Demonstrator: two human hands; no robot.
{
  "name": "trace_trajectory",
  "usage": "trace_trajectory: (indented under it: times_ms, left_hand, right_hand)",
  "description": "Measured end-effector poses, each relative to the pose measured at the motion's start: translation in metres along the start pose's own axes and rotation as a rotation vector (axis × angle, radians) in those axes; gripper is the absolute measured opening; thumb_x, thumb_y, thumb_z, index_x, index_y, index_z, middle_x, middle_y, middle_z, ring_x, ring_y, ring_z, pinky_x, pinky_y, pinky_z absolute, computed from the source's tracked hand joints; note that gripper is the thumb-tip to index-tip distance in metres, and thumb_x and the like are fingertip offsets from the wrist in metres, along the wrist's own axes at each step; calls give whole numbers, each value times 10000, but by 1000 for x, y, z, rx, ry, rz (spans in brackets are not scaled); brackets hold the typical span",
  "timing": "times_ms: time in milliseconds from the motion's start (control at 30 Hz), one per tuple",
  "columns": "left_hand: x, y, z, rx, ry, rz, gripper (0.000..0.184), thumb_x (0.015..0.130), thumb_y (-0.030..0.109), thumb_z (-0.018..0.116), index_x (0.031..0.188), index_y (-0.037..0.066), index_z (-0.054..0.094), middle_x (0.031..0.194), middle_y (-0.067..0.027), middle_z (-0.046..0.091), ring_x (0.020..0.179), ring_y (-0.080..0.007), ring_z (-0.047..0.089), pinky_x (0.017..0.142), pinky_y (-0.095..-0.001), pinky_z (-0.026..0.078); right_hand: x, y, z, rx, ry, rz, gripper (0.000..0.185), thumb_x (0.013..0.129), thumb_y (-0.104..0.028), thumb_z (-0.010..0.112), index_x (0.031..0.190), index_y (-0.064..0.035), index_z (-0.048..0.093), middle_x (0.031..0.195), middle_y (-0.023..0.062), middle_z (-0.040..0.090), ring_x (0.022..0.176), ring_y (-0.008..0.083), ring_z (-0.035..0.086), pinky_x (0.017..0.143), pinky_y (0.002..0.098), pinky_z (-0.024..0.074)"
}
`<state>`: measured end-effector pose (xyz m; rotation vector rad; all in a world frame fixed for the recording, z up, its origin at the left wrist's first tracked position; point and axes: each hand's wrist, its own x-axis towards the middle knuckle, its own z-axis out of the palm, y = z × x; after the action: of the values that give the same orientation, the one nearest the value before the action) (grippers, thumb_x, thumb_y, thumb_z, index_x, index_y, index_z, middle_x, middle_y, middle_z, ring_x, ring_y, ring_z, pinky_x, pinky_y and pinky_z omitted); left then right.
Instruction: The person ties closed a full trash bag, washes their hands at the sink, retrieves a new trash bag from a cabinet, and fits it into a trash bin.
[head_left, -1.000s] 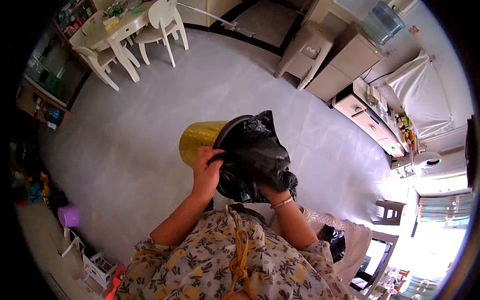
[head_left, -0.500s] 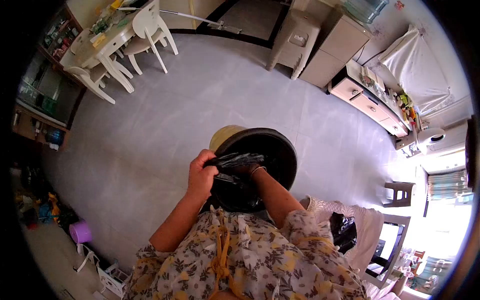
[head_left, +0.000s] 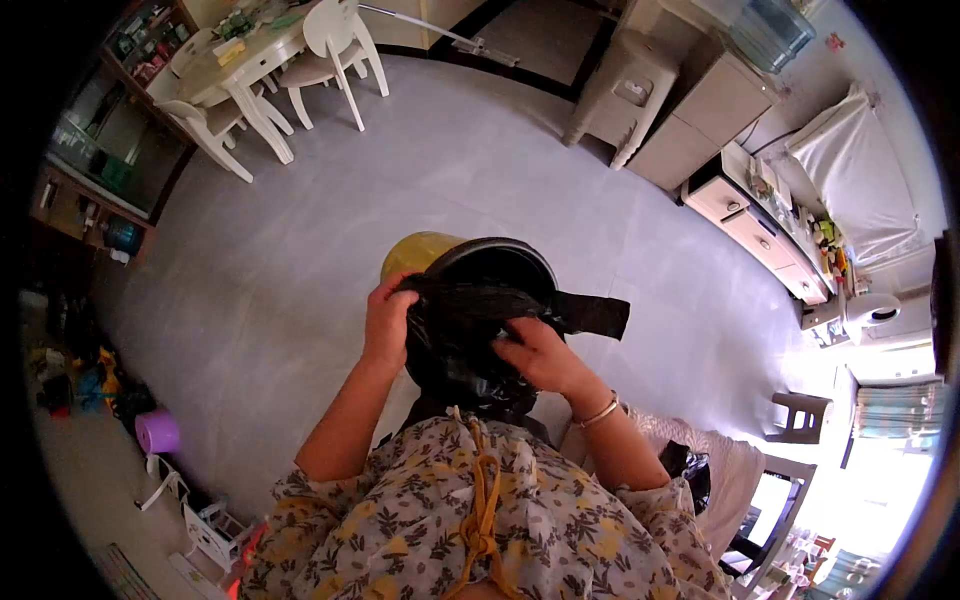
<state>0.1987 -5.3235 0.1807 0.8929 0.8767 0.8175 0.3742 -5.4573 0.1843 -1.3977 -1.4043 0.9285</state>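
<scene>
A black garbage bag (head_left: 470,345) is bunched over the mouth of a bin (head_left: 410,255), which has a yellow outside and a dark rim. One flat strip of the bag sticks out to the right past the rim. My left hand (head_left: 386,325) grips the bag's edge at the left side of the bin, fingers closed. On the right, my right hand (head_left: 548,358), with a bracelet at the wrist, holds a fold of the bag between thumb and fingers; some fingertips are hidden. Much of the bin's front lies behind the bag.
A cloth-covered seat (head_left: 725,470) with another black plastic bag (head_left: 688,470) is close on my right. Farther off stand a dining table (head_left: 225,85), white chairs (head_left: 330,55), a stacked stool (head_left: 625,90) and a drawer cabinet (head_left: 755,225). A purple bucket (head_left: 157,432) sits at left.
My right hand has come up out of the bin and moved right. The bag is spread wider across the mouth, with a strip now sticking out at right. My left hand still grips its edge.
</scene>
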Motion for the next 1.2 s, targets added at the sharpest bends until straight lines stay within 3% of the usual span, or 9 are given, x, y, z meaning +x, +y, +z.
trace_trajectory:
  times_ms: [67,133,367,500,600,733,867,1033,1200]
  left_hand:
    - [11,0,-6,-21,-31,27,255,781,61,485,991,-37,592,909,-73,612,814,-159,592,733,-288,477]
    - [19,1,-9,-37,-73,61,229,805,76,491,973,-37,599,917,-73,618,813,-164,598,731,-295,481]
    - [24,2,-6,-14,-56,60,183,858,108,539,960,-19,622,899,-48,632,800,-140,595,719,-282,477]
    - [26,7,-5,50,-79,41,175,834,105,573,935,-26,628,882,-41,632,792,-138,591,721,-271,468]
    - [29,9,-5,159,-127,31,241,787,76,573,1007,-17,602,919,-52,625,828,-152,582,760,-277,459]
    - [22,15,-1,327,-201,204,403,736,43,552,1138,13,531,999,-83,608,894,-168,563,811,-285,443]
    - [21,23,-4,242,-335,38,516,728,12,504,1239,47,442,1059,-119,582,954,-179,542,846,-295,432]
    - [29,32,-10,200,-257,10,552,708,46,500,1258,49,452,954,-128,591,867,-188,571,773,-290,463]
    - [55,30,-25,251,-246,-66,459,779,21,490,1238,45,499,1024,-124,601,925,-176,558,821,-285,453]
  right_hand:
    - [4,14,6,123,10,100,334,846,-52,561,1170,21,528,1156,201,559,1092,387,517,956,436,407]
    - [12,17,15,-773,35,-139,325,876,-108,575,1179,3,532,1057,156,618,985,365,598,835,412,480]
    - [4,-24,7,-140,389,-182,337,790,-37,660,1123,-43,606,920,162,578,792,327,580,723,363,494]
    - [18,-41,4,-636,658,-98,232,720,-43,703,948,-34,660,1036,126,554,984,319,524,807,380,479]
    - [38,7,-13,-606,455,-195,235,708,-56,693,935,-29,641,980,141,568,936,342,543,811,414,458]
    - [61,-1,-28,-302,549,20,134,770,-39,595,900,-14,618,869,150,598,814,320,601,748,352,488]
    - [74,42,-42,-653,437,-101,146,791,-101,585,924,-56,624,869,163,623,808,374,604,721,418,490]
    - [51,28,-51,-26,281,199,248,866,-90,572,1111,-60,554,726,76,569,691,122,528,694,263,460]
    - [43,28,-49,29,188,96,230,895,-69,517,1120,-28,547,837,56,594,781,116,544,753,252,453]
